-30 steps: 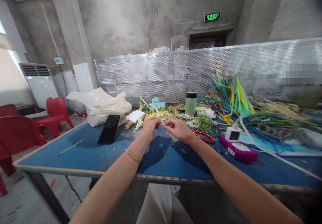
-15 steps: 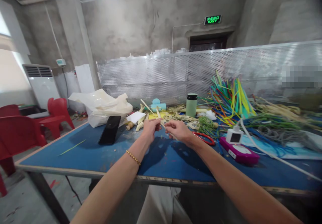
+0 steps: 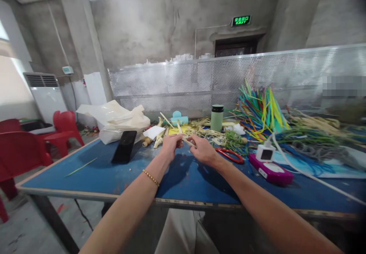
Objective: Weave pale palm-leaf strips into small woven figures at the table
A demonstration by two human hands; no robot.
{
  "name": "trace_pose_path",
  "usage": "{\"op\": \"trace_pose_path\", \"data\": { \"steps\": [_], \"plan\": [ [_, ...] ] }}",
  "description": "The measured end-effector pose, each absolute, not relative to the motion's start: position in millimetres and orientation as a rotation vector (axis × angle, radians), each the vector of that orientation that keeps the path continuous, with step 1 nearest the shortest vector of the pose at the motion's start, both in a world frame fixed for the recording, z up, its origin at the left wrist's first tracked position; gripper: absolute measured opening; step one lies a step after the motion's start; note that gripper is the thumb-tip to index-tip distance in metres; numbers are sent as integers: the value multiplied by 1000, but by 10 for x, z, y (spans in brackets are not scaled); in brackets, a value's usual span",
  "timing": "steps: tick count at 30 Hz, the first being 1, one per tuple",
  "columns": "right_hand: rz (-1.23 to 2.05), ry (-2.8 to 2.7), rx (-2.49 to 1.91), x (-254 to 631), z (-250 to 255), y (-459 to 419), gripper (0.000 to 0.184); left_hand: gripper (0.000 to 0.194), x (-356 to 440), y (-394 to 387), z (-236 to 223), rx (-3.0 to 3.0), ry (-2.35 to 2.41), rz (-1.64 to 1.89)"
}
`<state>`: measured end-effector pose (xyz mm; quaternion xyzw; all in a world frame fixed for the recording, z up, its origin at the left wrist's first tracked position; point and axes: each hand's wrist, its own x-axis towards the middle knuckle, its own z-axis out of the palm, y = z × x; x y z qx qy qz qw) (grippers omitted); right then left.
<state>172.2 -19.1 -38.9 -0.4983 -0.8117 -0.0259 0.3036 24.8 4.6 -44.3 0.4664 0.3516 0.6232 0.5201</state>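
The left hand [image 3: 171, 146] has its fingers pressed together, pinching 1 thin pale strip [image 3: 188, 142]. The right hand [image 3: 202, 150] pinches the same strip at its other end. The strip is above the blue table [image 3: 122, 179], between the 2 hands. The black phone [image 3: 124, 146] lies well apart from the left hand. Red handles [image 3: 229, 155] lie near the right hand. Farther back, the green cup [image 3: 217, 118] stands up by dry, pale stalks [image 3: 206, 133].

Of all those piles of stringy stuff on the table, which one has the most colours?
The fanned-out bundle, right of the green bottle: it mixes yellow, blue, red and teal, whereas the small tangle is mainly green and the coil grey.
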Motion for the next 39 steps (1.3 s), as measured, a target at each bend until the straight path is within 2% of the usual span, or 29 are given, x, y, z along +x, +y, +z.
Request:
{"op": "trace_pose_path", "data": {
  "steps": [6,14,21,36,39],
  "plan": [
    [-49,-2212,-1213,1737,-379,-186,33,11,249,53,-441,1134,886,1522],
    [50,-2114,-1164,1741,-359,-185,26,14,258,29,-430,1145,901,1499],
    [-146,-2101,-1246,1749,-368,-165,13,16,258,27,-442,1160,882,1489],
    [-219,-2013,-1185,1689,-347,-195,22,13,275,54,-433,919,829,1373],
    [-141,-1993,-1134,1669,-353,-184,21,13,272,54,-435,912,819,1362]
  ]
}}
